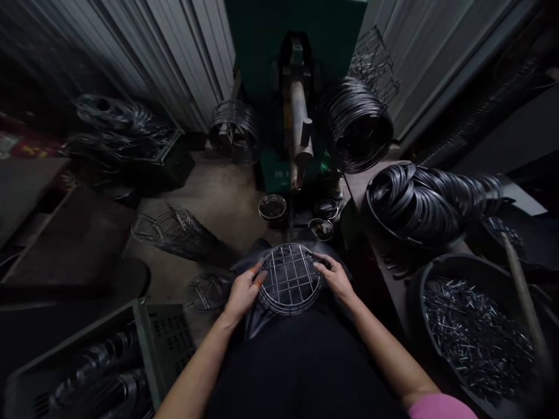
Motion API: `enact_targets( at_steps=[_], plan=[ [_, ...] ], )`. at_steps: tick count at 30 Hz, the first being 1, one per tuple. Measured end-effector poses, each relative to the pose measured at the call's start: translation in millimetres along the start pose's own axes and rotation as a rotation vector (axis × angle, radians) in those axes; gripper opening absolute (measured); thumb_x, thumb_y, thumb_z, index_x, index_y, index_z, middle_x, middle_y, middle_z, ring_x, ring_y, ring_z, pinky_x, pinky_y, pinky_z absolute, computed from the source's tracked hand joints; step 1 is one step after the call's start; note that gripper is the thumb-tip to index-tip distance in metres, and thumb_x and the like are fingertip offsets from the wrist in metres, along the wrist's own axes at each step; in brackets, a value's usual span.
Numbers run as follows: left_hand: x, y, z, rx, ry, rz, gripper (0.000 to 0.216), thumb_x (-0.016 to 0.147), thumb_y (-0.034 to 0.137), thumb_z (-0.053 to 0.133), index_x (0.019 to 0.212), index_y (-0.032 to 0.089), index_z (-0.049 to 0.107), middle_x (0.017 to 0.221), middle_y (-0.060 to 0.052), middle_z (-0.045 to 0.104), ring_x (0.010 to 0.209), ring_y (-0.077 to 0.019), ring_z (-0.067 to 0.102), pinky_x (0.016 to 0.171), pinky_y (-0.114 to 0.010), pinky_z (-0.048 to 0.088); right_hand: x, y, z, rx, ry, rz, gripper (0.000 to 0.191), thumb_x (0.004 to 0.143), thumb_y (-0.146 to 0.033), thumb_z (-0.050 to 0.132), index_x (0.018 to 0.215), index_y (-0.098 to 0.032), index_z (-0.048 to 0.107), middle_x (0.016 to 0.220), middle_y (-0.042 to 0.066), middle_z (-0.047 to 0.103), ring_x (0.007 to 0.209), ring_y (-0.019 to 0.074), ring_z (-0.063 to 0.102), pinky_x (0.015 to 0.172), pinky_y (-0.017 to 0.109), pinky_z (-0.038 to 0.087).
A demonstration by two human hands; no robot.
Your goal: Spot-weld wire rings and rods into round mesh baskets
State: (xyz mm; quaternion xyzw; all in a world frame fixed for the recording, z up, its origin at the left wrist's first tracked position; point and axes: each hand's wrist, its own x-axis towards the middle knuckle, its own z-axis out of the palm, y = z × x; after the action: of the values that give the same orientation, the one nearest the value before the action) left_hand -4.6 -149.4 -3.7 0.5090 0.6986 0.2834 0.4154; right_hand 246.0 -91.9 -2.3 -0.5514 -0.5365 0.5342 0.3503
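Note:
A stack of round wire grids (289, 278) rests on my lap, on a dark cloth. My left hand (243, 291) grips the stack's left rim, fingers closed, with orange covers on two fingertips. My right hand (335, 276) clasps the right rim, fingers curled over the edge. Straight ahead stands a green machine (297, 87) with a metal arm (300, 134) pointing down toward me.
Coils of wire rings (430, 201) fill a tub at the right, beside a round tub of short metal pieces (476, 337). A wire coil (358, 125) hangs by the machine. Wire baskets (172, 228) lie on the floor at left, and a crate (100, 366) holds rings.

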Motion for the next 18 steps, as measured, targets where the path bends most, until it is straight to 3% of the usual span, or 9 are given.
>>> enact_targets(
  at_steps=[5, 9, 14, 18],
  plan=[
    [-5.1, 4.4, 4.8, 0.010, 0.026, 0.025, 0.055, 0.083, 0.042, 0.040, 0.129, 0.013, 0.048, 0.133, -0.008, 0.051, 0.125, -0.0208, 0.044, 0.106, -0.034, 0.033, 1.5, 4.2, 1.0, 0.016, 0.005, -0.024, 0.037, 0.070, -0.038, 0.065, 0.101, -0.018, 0.068, 0.101, 0.006, 0.070, 0.098, 0.0231, 0.060, 0.091, 0.038, 0.042],
    [-11.9, 5.7, 0.5, 0.168, -0.087, 0.036, 0.063, 0.086, 0.050, 0.032, 0.139, 0.016, 0.032, 0.136, -0.011, 0.048, 0.125, -0.0239, 0.044, 0.102, -0.037, 0.036, 3.1, 7.7, 0.3, 0.029, 0.007, -0.019, 0.035, 0.071, -0.037, 0.065, 0.101, -0.019, 0.068, 0.102, 0.006, 0.070, 0.099, 0.0224, 0.060, 0.093, 0.038, 0.040],
    [-22.0, 14.6, -3.3, 0.425, -0.183, 0.036, 0.109, 0.063, 0.069, 0.056, 0.145, 0.016, 0.008, 0.131, -0.016, 0.047, 0.118, -0.0326, 0.049, 0.093, -0.042, 0.041, 1.2, 6.3, 0.1, 0.018, -0.010, -0.022, 0.034, 0.072, -0.036, 0.064, 0.102, -0.020, 0.068, 0.102, 0.005, 0.069, 0.099, 0.0217, 0.060, 0.092, 0.037, 0.041],
    [-24.5, 23.8, 0.7, 0.583, -0.159, 0.003, 0.113, 0.062, 0.071, 0.055, 0.144, 0.012, 0.006, 0.123, -0.018, 0.049, 0.113, -0.0344, 0.050, 0.089, -0.042, 0.041, 0.0, 6.3, 1.1, 0.026, -0.003, -0.030, 0.034, 0.072, -0.035, 0.063, 0.102, -0.020, 0.067, 0.104, 0.005, 0.069, 0.100, 0.0218, 0.059, 0.093, 0.037, 0.040]
  ],
)
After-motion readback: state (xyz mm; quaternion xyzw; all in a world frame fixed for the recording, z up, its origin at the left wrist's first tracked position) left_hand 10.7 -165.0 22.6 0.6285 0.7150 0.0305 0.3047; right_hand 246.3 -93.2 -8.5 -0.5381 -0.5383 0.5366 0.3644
